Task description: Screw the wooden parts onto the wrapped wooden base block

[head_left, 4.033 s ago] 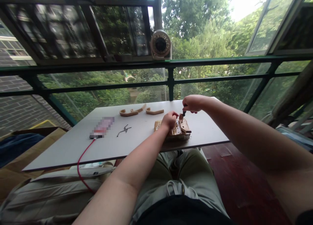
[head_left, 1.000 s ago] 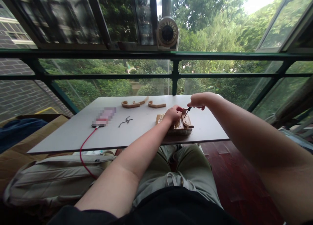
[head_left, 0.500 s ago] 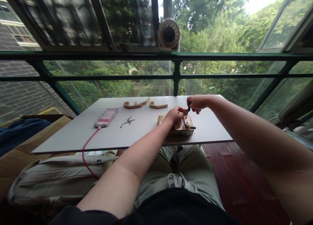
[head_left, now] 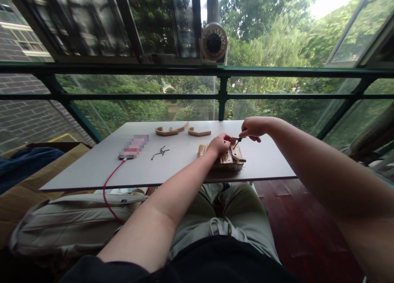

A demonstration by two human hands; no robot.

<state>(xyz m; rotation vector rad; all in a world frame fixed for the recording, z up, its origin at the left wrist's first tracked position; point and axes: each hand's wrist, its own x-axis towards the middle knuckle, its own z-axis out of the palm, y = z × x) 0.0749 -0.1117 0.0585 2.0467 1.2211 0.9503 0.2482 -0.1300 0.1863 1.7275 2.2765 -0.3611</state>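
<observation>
The brown rectangular block wrapped in clear, shiny film (head_left: 226, 157) sits near the close edge of the white rectangular worktop (head_left: 181, 168). Take the block as the dial's centre, twelve toward the window. At its three o'clock end lies a pale wooden piece with dark holes (head_left: 237, 154), bent toward five o'clock.

The two hands are apart from each other. The left hand (head_left: 219, 145) rests over the block from ten o'clock, fingers curled, fingertips at the far end of the wooden piece; whether they pinch it or only press, I cannot tell. The right hand (head_left: 253, 128), at one to two o'clock, is closed on a slim tool with a dark handle (head_left: 239, 140), slanting down toward the wooden piece. Its tip is too small to say whether it sits in a hole.

Bent wooden strips (head_left: 168, 132) lie together at ten o'clock, and a single bent wooden strip (head_left: 199, 132) nearer eleven, just beside them. Toward nine o'clock is a small crossed heap of dark metal rods (head_left: 160, 152); farther out that way lies a blurred pink phone (head_left: 134, 146), joined to a red cable (head_left: 105, 187).
</observation>
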